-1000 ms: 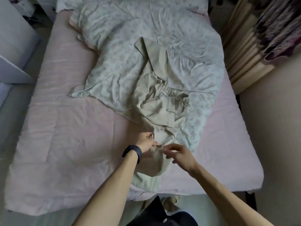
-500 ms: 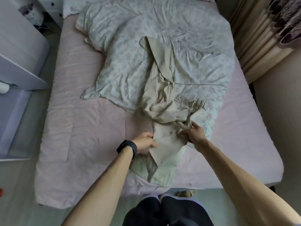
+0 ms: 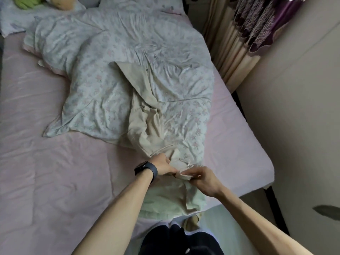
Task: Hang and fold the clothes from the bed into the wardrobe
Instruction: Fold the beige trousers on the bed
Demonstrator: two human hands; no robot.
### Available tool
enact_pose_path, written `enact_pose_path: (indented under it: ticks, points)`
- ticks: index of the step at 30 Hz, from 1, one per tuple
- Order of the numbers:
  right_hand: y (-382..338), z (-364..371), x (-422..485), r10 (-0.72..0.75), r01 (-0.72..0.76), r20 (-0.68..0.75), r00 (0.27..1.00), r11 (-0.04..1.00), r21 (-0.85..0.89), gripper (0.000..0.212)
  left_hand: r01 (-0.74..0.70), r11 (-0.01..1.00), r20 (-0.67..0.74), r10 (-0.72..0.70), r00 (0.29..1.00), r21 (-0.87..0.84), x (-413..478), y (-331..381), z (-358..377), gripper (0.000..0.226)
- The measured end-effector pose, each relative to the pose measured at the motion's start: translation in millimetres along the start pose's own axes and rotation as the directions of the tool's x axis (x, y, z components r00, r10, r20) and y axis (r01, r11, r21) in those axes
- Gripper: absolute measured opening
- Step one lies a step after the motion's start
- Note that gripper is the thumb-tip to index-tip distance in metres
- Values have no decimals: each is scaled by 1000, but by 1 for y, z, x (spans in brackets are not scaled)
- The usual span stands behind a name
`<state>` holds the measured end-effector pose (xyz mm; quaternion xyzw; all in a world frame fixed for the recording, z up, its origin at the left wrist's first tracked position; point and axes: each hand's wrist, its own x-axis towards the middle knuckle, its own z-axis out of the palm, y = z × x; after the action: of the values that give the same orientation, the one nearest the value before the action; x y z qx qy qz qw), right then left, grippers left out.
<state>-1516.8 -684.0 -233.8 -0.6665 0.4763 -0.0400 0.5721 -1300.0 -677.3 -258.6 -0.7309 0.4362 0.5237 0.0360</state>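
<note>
At the near edge of the bed with the pink sheet [image 3: 46,162] lies a pale green folded cloth [image 3: 165,201], and part of it hangs over the edge. Just past it, the left grip [image 3: 161,165], a bare hand with a black wrist band [image 3: 146,170], is curled tight on one end of the long beige cloth garment [image 3: 145,124]. The right grip [image 3: 204,178] pinches the same end, and the two are nearly touching. From both grips the beige garment runs away toward the far side of the bed, bunched in the middle. It lies on top of a rumpled pale quilt with small flowers [image 3: 117,57]. Beige and purple curtains [image 3: 239,52] hang past the bed's far right corner.
</note>
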Motion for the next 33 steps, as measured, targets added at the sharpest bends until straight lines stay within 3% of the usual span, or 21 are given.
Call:
enact_pose_path:
  ticks: [1,3,5,7,9,11,13,14,17,18,21,24,28,30,31,33]
  points:
    - [7,1,-5,50,-50,-1,999,999,3,49,-6,1000,18,6,1000,30,-3,-1,5,32]
    - [24,1,-13,193,-192,-13,981,980,52,41,8,999,33,-7,999,-32,-5,-2,17,38]
    - [43,2,-21,359,-353,38,933,884,307,17,-19,982,15,23,1000,-188,-10,-4,25,39]
    - [59,6,-23,491,-467,86,867,738,487,28,-33,945,3,36,999,-325,-16,-3,22,36]
    - [72,8,-24,586,-522,-46,809,752,402,56,-41,934,-20,36,999,-355,-22,1,14,30]
    - [78,5,-20,578,-541,-185,795,813,214,86,-60,922,-46,46,998,-383,-31,8,-2,30]
    - [75,1,-13,522,-520,-167,836,852,62,101,-108,892,-99,71,992,-439,-40,18,-22,33]
    - [72,-1,-9,500,-500,-120,858,866,31,94,-137,878,-138,82,987,-458,-44,22,-33,33]
    - [56,3,-6,435,-432,-49,899,900,60,38,-208,875,-237,110,965,-437,-59,37,-61,34]
    - [51,6,-7,400,-394,-96,912,916,69,38,-228,877,-259,123,958,-424,-63,41,-68,38]
    - [36,19,-22,311,-258,-313,897,945,200,77,-273,876,-323,145,935,-398,-74,48,-84,51]
    - [27,34,-40,236,-140,-365,901,952,271,103,-303,849,-378,135,916,-432,-84,57,-93,41]
    - [22,51,-55,284,-312,-349,893,950,-25,136,-349,835,-422,158,893,-425,-95,72,-93,47]
    - [30,58,-60,314,-405,-406,858,901,-158,142,-367,831,-431,174,886,-418,-102,79,-89,41]
    - [35,56,-60,350,-443,-441,827,887,-126,135,-375,826,-433,180,883,-422,-107,81,-87,36]
    - [44,47,-59,446,-507,-465,764,862,-6,96,-392,824,-447,193,873,-410,-116,84,-80,25]
